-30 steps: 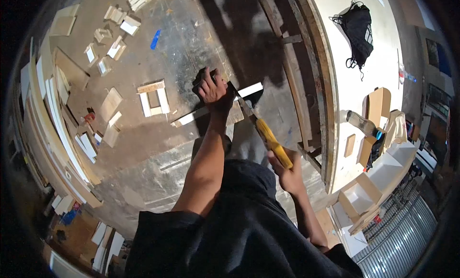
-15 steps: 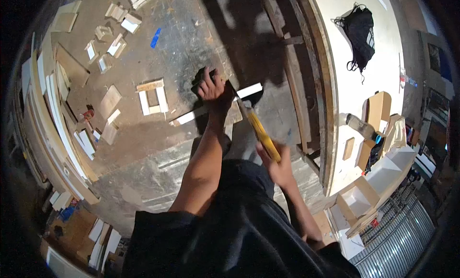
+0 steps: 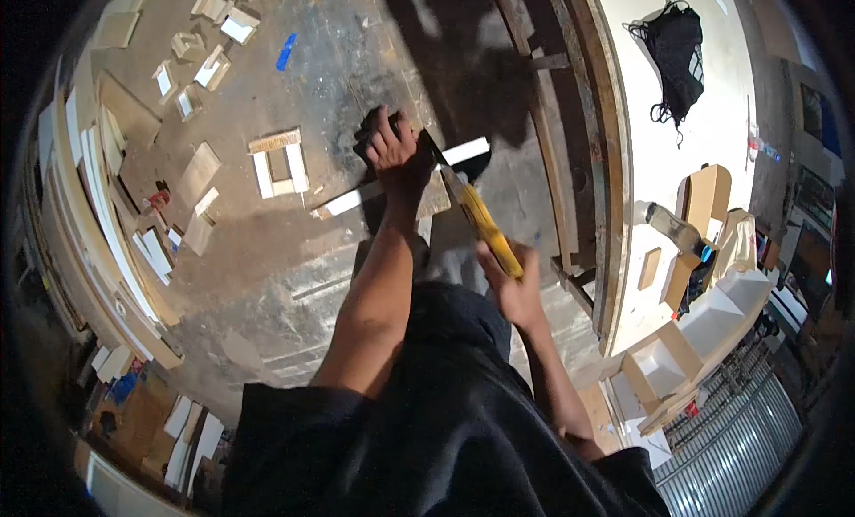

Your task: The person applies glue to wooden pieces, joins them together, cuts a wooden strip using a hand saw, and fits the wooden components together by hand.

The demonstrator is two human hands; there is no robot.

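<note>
My right hand (image 3: pixel 514 285) is wrapped round the yellow handle of a handsaw (image 3: pixel 487 225). The saw's blade runs up and left across a white-faced wooden strip (image 3: pixel 466 150), close beside my left hand (image 3: pixel 396 156). My left hand has its fingers curled at the strip, near the far part of the blade; what lies under the fingers is dark and hard to make out. The strip's other end (image 3: pixel 343 203) sticks out to the left of my left wrist, and a short wooden piece (image 3: pixel 435 199) lies just below it.
A small wooden frame (image 3: pixel 279 165) lies to the left, with several small wood blocks and a blue scrap (image 3: pixel 286 52) beyond. Long boards (image 3: pixel 98 214) line the far left. At right, a pale tabletop (image 3: pixel 659 174) bears a black cloth item (image 3: pixel 670 61) and a bottle (image 3: pixel 674 227).
My right hand and the saw handle have moved left and up since the first frame. My left hand stays at the strip, and the whole view has shifted slightly.
</note>
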